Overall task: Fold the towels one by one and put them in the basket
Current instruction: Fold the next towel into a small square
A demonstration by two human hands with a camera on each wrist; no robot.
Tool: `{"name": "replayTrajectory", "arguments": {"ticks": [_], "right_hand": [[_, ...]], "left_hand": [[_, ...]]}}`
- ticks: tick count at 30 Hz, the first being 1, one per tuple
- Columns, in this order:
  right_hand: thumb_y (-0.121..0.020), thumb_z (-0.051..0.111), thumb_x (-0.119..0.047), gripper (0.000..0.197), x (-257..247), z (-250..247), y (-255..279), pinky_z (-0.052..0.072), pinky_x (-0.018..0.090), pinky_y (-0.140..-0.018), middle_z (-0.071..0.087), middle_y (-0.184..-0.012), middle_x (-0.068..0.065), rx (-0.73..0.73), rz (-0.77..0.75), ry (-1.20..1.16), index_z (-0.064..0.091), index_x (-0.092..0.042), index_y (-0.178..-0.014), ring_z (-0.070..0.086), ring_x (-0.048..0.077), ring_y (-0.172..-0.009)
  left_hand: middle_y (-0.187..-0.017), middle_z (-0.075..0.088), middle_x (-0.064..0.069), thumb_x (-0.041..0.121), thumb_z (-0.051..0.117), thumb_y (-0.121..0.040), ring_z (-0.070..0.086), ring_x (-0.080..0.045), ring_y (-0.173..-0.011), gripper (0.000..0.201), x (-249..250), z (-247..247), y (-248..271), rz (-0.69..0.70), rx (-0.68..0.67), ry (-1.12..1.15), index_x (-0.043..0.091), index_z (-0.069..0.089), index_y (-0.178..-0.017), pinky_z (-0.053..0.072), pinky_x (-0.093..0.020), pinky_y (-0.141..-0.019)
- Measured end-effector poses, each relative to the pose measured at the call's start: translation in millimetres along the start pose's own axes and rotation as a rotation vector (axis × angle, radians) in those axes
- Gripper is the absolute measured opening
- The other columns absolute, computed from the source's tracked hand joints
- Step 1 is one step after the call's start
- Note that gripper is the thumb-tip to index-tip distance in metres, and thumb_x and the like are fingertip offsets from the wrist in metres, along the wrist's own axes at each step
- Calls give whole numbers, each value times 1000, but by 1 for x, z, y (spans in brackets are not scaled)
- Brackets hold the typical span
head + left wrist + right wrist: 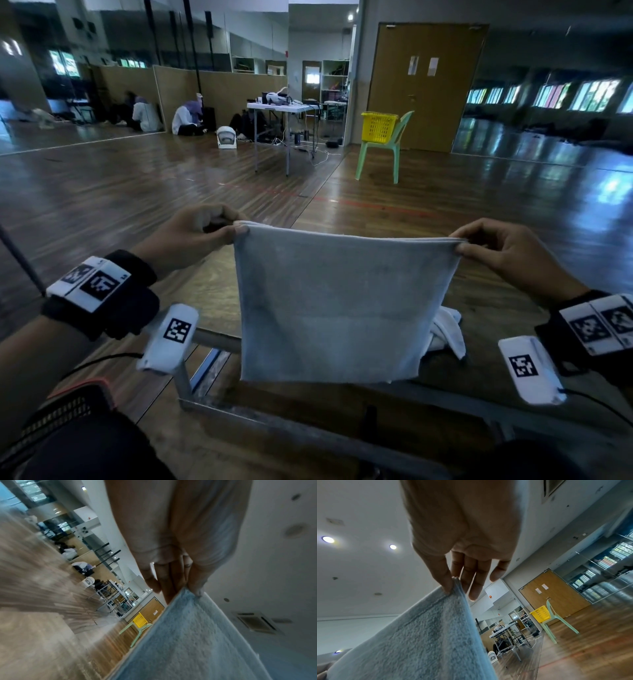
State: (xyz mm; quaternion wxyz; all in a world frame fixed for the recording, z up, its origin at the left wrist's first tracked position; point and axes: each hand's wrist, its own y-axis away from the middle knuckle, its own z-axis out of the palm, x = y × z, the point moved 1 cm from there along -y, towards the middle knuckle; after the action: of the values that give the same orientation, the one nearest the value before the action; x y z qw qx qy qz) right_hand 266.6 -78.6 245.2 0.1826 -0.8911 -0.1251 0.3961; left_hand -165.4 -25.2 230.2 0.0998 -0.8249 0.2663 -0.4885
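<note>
A light blue-grey towel [335,305], folded double, hangs in the air in front of me above a wooden table [212,287]. My left hand [236,230] pinches its top left corner, and my right hand [459,244] pinches its top right corner. The left wrist view shows the left hand [186,589] with thumb and fingers closed on the towel [192,635] edge. Seen from the right wrist, my right hand [453,586] pinches the towel [426,639] between thumb and forefinger while the other fingers stay loose. A yellow basket [379,127] sits on a green chair [383,154] far across the room.
A white towel [448,334] lies crumpled on the table behind the hanging one. A metal frame [212,404] runs along the table's near side. Beyond lie open wooden floor, a white folding table [284,109] with equipment and cables, and people sitting by a mirrored wall.
</note>
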Motion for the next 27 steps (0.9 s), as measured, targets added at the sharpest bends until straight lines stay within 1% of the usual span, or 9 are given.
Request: {"name": "replayTrajectory", "arguments": {"ticks": [4, 9, 14, 17, 19, 21, 23, 25, 27], "right_hand": [[-83, 64, -4, 13, 2, 0, 7, 51, 30, -77, 70, -85, 0, -104, 52, 4, 66, -17, -84, 64, 16, -82], [-83, 57, 7, 13, -1, 9, 14, 49, 12, -62, 65, -78, 6, -194, 100, -76, 61, -5, -80, 60, 2, -67], [-82, 61, 1, 11, 22, 39, -7, 51, 35, -73, 66, -85, 10, -178, 117, 24, 62, -9, -81, 62, 21, -78], [-81, 65, -5, 13, 43, 62, -30, 52, 42, -75, 68, -84, 5, -148, 99, 143, 62, -18, -79, 63, 19, -76], [-81, 65, -7, 13, 53, 76, -50, 52, 43, -76, 67, -83, 0, -104, 75, 204, 62, -18, -78, 62, 18, -77], [-80, 65, -9, 16, 62, 87, -71, 53, 43, -78, 65, -81, -3, -42, 59, 240, 60, -23, -76, 61, 18, -77], [-78, 65, -13, 18, 73, 97, -87, 51, 47, -84, 64, -78, -10, 18, 43, 258, 59, -29, -73, 62, 16, -78], [-77, 63, -17, 13, 86, 108, -96, 47, 53, -88, 64, -76, -15, 68, 36, 272, 60, -29, -74, 64, 16, -80], [-75, 61, -17, 11, 99, 119, -94, 47, 54, -85, 66, -77, -7, 75, 26, 286, 60, -28, -76, 64, 20, -81]], "left_hand": [[-90, 72, -5, 60, 76, -61, 66, -11, -85, 57, -2, -3, 12, -58, -172, 191, 12, 68, -92, 52, -16, -72], [-86, 68, -8, 45, 79, -63, 65, -9, -79, 34, -23, -7, 19, -156, -203, 369, 18, 73, -82, 53, -15, -69], [-96, 70, -18, 54, 77, -62, 66, -16, -85, 61, -58, -2, 5, -180, -179, 172, 4, 64, -94, 53, -16, -70], [-86, 73, -5, 65, 73, -59, 66, -12, -79, 51, -86, 6, -13, -173, -92, -2, 24, 66, -89, 51, -21, -68], [-81, 71, -4, 43, 72, -75, 67, -16, -77, 14, -102, 11, -31, -124, 14, -174, 34, 64, -81, 52, -31, -69], [-85, 69, -6, 18, 68, -84, 67, -23, -81, 17, -115, 18, -47, -72, 117, -332, 33, 60, -80, 52, -35, -69], [-86, 68, -5, 13, 66, -85, 66, -21, -81, 5, -119, 26, -57, -11, 207, -450, 17, 66, -87, 44, -26, -67], [-88, 70, -9, 14, 66, -85, 63, -16, -79, 13, -125, 35, -62, 24, 264, -557, 5, 67, -95, 38, -21, -68], [-90, 71, -10, 12, 66, -85, 63, -16, -79, 14, -137, 41, -61, 32, 263, -608, 4, 67, -96, 38, -23, -67]]}}
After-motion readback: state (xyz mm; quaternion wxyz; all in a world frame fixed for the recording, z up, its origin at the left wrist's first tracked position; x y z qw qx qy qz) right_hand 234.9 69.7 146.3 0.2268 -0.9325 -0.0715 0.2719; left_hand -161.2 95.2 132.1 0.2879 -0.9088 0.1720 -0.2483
